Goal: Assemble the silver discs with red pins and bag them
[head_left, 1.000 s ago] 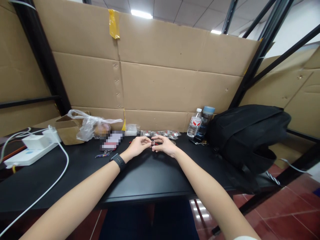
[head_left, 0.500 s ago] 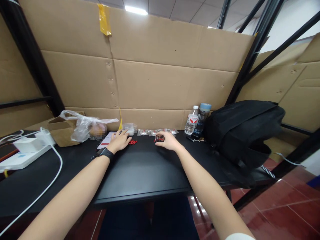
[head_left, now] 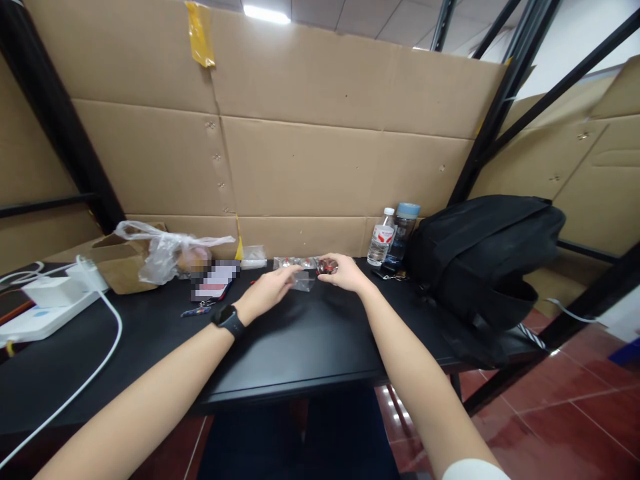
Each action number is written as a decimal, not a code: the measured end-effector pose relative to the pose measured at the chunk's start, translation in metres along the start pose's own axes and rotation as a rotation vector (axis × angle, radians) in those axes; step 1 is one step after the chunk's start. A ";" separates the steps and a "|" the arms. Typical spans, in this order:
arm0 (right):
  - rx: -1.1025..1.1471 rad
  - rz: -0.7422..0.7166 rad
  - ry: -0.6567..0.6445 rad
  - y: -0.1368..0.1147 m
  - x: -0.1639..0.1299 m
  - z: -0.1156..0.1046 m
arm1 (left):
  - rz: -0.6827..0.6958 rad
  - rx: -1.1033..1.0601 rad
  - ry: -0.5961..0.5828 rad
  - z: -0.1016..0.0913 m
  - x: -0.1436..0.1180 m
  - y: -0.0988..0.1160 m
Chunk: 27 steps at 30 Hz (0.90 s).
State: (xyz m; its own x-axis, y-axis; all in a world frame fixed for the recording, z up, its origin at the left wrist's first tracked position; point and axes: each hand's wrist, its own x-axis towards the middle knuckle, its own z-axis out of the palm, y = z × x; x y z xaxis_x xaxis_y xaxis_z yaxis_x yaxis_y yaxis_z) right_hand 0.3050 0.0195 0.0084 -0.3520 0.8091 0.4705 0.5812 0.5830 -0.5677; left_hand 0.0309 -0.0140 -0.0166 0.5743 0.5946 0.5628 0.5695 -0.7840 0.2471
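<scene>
My left hand point(head_left: 269, 291) pinches a small clear plastic bag point(head_left: 303, 281) just above the black table point(head_left: 280, 347). My right hand point(head_left: 344, 272) is closed on a small dark and red part point(head_left: 326, 267), held right beside the bag's far end. A black watch point(head_left: 230, 321) sits on my left wrist. Behind the hands, a row of small clear packets with red parts point(head_left: 293, 263) lies along the cardboard wall.
A brown box with a crumpled plastic bag point(head_left: 167, 248) and a white power strip point(head_left: 47, 303) with a cable stand at the left. Two bottles point(head_left: 393, 233) and a black backpack point(head_left: 487, 257) are at the right. A card and a lanyard point(head_left: 213, 288) lie left of my hands.
My left hand came back from the left side of the table with a clear bag and now meets my right hand. My right hand kept its small part and lifted slightly.
</scene>
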 end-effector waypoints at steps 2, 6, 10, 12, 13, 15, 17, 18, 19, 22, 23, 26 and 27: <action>-0.036 -0.023 0.002 0.000 0.000 -0.004 | 0.001 -0.109 -0.082 0.013 0.002 0.016; -0.103 -0.041 -0.031 -0.002 -0.002 -0.014 | 0.081 -0.063 -0.234 0.023 0.001 0.029; -0.099 -0.010 -0.178 -0.008 -0.005 -0.024 | 0.097 0.007 -0.276 0.017 -0.002 0.027; -0.079 0.009 -0.284 -0.012 -0.006 -0.027 | 0.064 0.039 -0.296 0.016 -0.003 0.026; -0.066 0.022 -0.342 -0.014 -0.007 -0.028 | 0.048 0.050 -0.311 0.015 -0.003 0.026; -0.036 0.060 -0.481 -0.018 -0.008 -0.028 | 0.036 0.064 -0.339 0.016 -0.004 0.026; -0.015 0.111 -0.626 -0.020 -0.010 -0.026 | 0.047 0.062 -0.360 0.016 -0.005 0.025; -0.015 0.131 -0.671 -0.021 -0.010 -0.026 | 0.053 0.055 -0.369 0.015 -0.005 0.025; -0.022 0.142 -0.692 -0.021 -0.010 -0.025 | 0.056 0.044 -0.378 0.014 -0.005 0.024; -0.062 0.133 -0.634 -0.021 -0.010 -0.021 | 0.046 -0.007 -0.419 0.011 -0.005 0.021; -0.071 0.125 -0.610 -0.020 -0.009 -0.020 | 0.040 -0.024 -0.435 0.009 -0.005 0.021; -0.083 0.106 -0.579 -0.018 -0.008 -0.014 | 0.010 -0.028 -0.493 0.005 -0.005 0.022; -0.085 0.100 -0.572 -0.018 -0.008 -0.012 | -0.011 -0.011 -0.507 0.004 -0.005 0.023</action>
State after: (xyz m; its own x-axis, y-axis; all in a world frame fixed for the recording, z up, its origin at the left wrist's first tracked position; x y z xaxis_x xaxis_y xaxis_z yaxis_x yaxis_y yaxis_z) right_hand 0.3063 0.0018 0.0226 -0.6187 0.7848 -0.0352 0.6805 0.5130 -0.5232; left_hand 0.0438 -0.0345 -0.0167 0.7829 0.6129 0.1065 0.5728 -0.7771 0.2608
